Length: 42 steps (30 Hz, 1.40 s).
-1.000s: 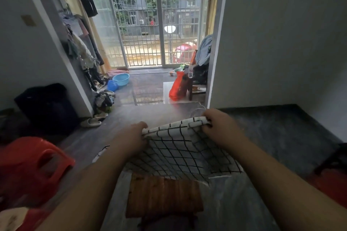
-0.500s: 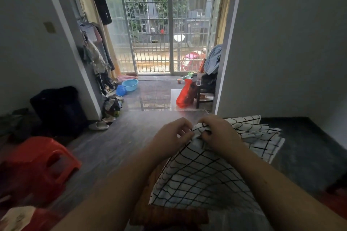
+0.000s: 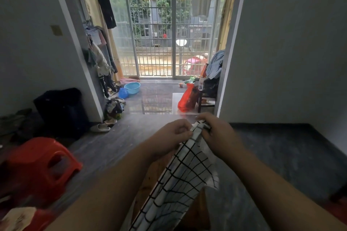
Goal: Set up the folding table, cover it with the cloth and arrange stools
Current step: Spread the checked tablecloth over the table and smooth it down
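L hand (image 3: 172,133) and R hand (image 3: 217,133) sit close together at centre frame, knuckles nearly meeting. Both have fingers curled and pinch the bunched top edge of the checked cloth (image 3: 180,178) (white, black grid). Cloth hangs from the pinch point and trails toward 6 o'clock between the forearms; its lower end runs out of frame.

Beneath it is the wooden table top (image 3: 150,176), brown and partly covered. Bare wood shows at 9 o'clock of the cloth. Whether the cloth touches the wood: cannot tell.

Surroundings, ref. the hands:
- Red plastic stool (image 3: 41,163): upright on floor at 8 o'clock, well apart from the table top.
- Pale slipper (image 3: 100,128): 9 o'clock, near the wall corner.
- Blue basin (image 3: 132,87): 11 o'clock, near the barred glass door (image 3: 173,43).
- Red plastic bag (image 3: 186,100): 12 o'clock, just beside a dark chair (image 3: 200,101) loaded w/ clothes.
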Each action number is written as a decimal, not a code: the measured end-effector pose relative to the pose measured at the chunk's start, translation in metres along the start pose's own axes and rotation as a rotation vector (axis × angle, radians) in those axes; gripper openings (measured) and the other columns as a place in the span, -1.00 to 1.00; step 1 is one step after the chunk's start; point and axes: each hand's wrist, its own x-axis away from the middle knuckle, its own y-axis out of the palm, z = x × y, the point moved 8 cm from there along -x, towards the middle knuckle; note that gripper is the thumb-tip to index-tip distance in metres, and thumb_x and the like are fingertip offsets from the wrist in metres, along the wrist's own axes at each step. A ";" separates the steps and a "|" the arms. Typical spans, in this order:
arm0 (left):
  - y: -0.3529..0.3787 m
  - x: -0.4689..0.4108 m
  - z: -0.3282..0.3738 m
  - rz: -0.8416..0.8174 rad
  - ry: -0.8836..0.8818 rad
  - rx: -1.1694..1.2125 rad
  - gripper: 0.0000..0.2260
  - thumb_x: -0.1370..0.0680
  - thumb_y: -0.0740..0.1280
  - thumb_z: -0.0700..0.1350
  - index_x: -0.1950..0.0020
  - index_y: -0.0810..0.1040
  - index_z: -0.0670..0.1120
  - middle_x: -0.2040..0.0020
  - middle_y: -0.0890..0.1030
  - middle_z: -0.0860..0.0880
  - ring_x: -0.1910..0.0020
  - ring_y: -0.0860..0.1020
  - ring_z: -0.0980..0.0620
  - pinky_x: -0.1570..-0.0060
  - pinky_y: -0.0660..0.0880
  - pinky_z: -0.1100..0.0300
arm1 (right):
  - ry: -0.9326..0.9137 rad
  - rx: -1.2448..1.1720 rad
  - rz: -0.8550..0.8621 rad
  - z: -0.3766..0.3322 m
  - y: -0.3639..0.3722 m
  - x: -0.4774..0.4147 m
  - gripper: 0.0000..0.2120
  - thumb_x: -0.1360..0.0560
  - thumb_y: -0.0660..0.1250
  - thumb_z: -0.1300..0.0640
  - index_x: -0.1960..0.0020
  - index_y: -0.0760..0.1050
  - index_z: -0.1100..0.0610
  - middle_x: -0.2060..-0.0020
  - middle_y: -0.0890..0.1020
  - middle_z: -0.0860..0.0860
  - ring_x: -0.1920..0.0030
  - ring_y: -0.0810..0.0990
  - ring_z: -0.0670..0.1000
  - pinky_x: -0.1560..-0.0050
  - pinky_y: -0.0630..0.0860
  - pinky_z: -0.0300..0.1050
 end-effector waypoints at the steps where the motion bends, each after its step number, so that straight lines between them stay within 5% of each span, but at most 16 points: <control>1: 0.000 0.002 0.000 -0.008 -0.007 0.047 -0.98 -0.59 0.34 -0.12 0.03 0.55 -0.04 0.13 0.60 -0.01 0.12 0.54 0.06 0.07 0.46 0.13 | -0.002 0.000 0.008 -0.002 0.000 0.000 -0.67 -0.53 0.35 0.16 -0.22 0.48 -0.16 0.00 0.60 -0.18 0.02 0.57 -0.11 0.06 0.46 -0.21; 6: -0.013 0.010 -0.003 0.065 -0.008 0.191 -0.97 -0.53 0.33 -0.05 0.11 0.54 0.03 0.17 0.57 -0.04 0.14 0.53 -0.02 0.07 0.47 0.03 | 0.021 -0.027 0.031 -0.008 0.004 -0.002 -0.61 -0.60 0.28 0.09 -0.39 0.39 -0.20 -0.10 0.64 -0.12 -0.06 0.59 -0.09 -0.05 0.51 -0.18; 9: -0.031 0.012 -0.006 0.190 -0.024 0.002 -0.91 -0.56 0.28 0.02 0.08 0.49 0.03 0.18 0.52 -0.04 0.17 0.48 0.00 0.08 0.45 -0.01 | 0.025 0.002 0.049 -0.008 0.007 -0.005 -0.64 -0.60 0.27 0.09 -0.36 0.43 -0.19 -0.14 0.65 -0.11 -0.10 0.61 -0.06 -0.10 0.55 -0.07; 13: -0.053 0.017 0.001 0.320 -0.022 -0.154 -0.90 -0.68 0.15 -0.07 -0.02 0.40 -0.05 0.23 0.43 0.01 0.30 0.38 0.13 0.24 0.38 0.20 | 0.044 0.006 0.030 -0.009 0.016 -0.010 -0.64 -0.60 0.25 0.15 -0.35 0.46 -0.13 -0.17 0.64 -0.07 -0.12 0.61 -0.05 -0.10 0.51 -0.14; 18: -0.067 0.016 0.022 0.317 0.041 -0.303 -0.90 -0.70 0.09 -0.09 -0.09 0.34 -0.10 0.21 0.41 -0.01 0.28 0.37 0.11 0.27 0.36 0.24 | -0.004 -0.053 -0.108 -0.025 0.032 -0.022 -0.51 -0.57 0.26 0.11 -0.43 0.30 -0.23 -0.29 0.56 -0.10 -0.26 0.51 -0.11 -0.28 0.50 0.01; 22: -0.077 0.010 0.051 0.282 0.108 -0.410 -0.93 -0.70 0.10 -0.11 -0.06 0.32 -0.07 0.21 0.40 0.00 0.27 0.37 0.11 0.24 0.36 0.18 | -0.008 -0.177 -0.087 -0.046 0.019 -0.043 -0.42 -0.54 0.39 0.05 -0.46 0.24 -0.22 -0.16 0.50 -0.28 -0.10 0.49 -0.26 -0.09 0.54 -0.14; 26: -0.089 0.011 0.078 0.269 0.179 -0.479 -0.95 -0.69 0.13 -0.11 -0.04 0.32 -0.05 0.18 0.43 -0.05 0.25 0.38 0.08 0.22 0.39 0.13 | -0.140 -0.204 -0.077 -0.072 -0.002 -0.072 -0.70 -0.53 0.38 0.04 -0.24 0.51 -0.15 -0.02 0.57 -0.24 0.03 0.52 -0.26 0.11 0.43 -0.32; 30: -0.101 0.014 0.096 0.278 0.218 -0.527 -0.93 -0.69 0.13 -0.11 -0.01 0.31 -0.03 0.15 0.45 -0.10 0.23 0.39 0.09 0.22 0.40 0.18 | -0.175 -0.129 -0.008 -0.079 -0.017 -0.097 -0.94 -0.45 0.39 0.09 0.08 0.58 -0.03 0.17 0.54 -0.12 0.09 0.51 -0.05 0.10 0.41 -0.06; 34: -0.119 0.013 0.109 0.357 0.237 -0.513 -0.93 -0.69 0.12 -0.09 -0.03 0.31 -0.05 0.18 0.41 -0.01 0.25 0.38 0.09 0.25 0.36 0.18 | -0.075 -0.184 -0.015 -0.084 -0.032 -0.107 -0.90 -0.52 0.36 0.06 -0.03 0.53 -0.01 0.13 0.59 -0.05 0.09 0.57 -0.02 0.11 0.48 -0.06; 38: -0.139 0.008 0.122 0.438 0.265 -0.507 -0.93 -0.69 0.15 -0.08 -0.03 0.33 -0.04 0.16 0.44 0.00 0.22 0.41 0.07 0.20 0.39 0.13 | -0.101 -0.076 0.027 -0.097 -0.053 -0.118 -0.87 -0.51 0.39 0.02 0.11 0.43 -0.08 0.22 0.56 -0.10 0.16 0.53 -0.08 0.22 0.39 -0.12; 42: -0.155 0.003 0.139 0.445 0.273 -0.477 -0.93 -0.67 0.19 -0.07 0.00 0.35 -0.01 0.16 0.45 0.03 0.23 0.41 0.09 0.21 0.39 0.14 | -0.119 -0.055 0.068 -0.110 -0.076 -0.128 -0.86 -0.49 0.41 0.00 0.08 0.45 -0.05 0.20 0.59 -0.08 0.14 0.55 -0.05 0.12 0.47 -0.09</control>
